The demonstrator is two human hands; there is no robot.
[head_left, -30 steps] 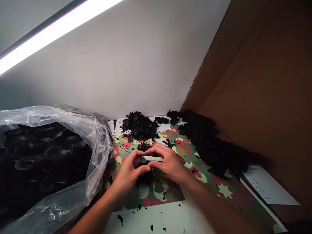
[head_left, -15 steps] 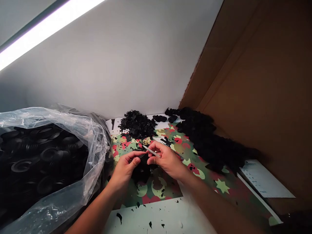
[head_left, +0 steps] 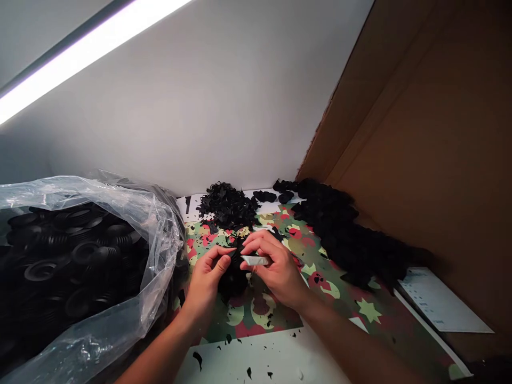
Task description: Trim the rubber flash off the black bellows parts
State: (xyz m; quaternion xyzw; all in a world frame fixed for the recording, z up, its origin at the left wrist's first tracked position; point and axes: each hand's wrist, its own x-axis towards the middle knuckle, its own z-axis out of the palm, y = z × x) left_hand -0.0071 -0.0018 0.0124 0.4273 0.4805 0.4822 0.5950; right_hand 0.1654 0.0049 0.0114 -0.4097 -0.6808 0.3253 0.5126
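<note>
- Many round, ribbed black parts point(head_left: 86, 253) fill a crinkled clear plastic bag point(head_left: 163, 242), lower left.
- Left hand point(head_left: 208, 271), lower centre: thumb and forefinger nearly closed, pinching a dark ribbed piece point(head_left: 237, 262) at centre.
- Curly black shreds point(head_left: 228, 205) heap just above.
- Right hand point(head_left: 276, 266): fingers curled round a slim, pale, smooth tool point(head_left: 256, 261).
- Matte, lumpy black pile point(head_left: 340, 229), right of centre, against brown cardboard point(head_left: 432, 154).

white sheet point(head_left: 460, 309): faint bluish marks along its left side, too small to read
readable words, numbers, brands: none
</note>
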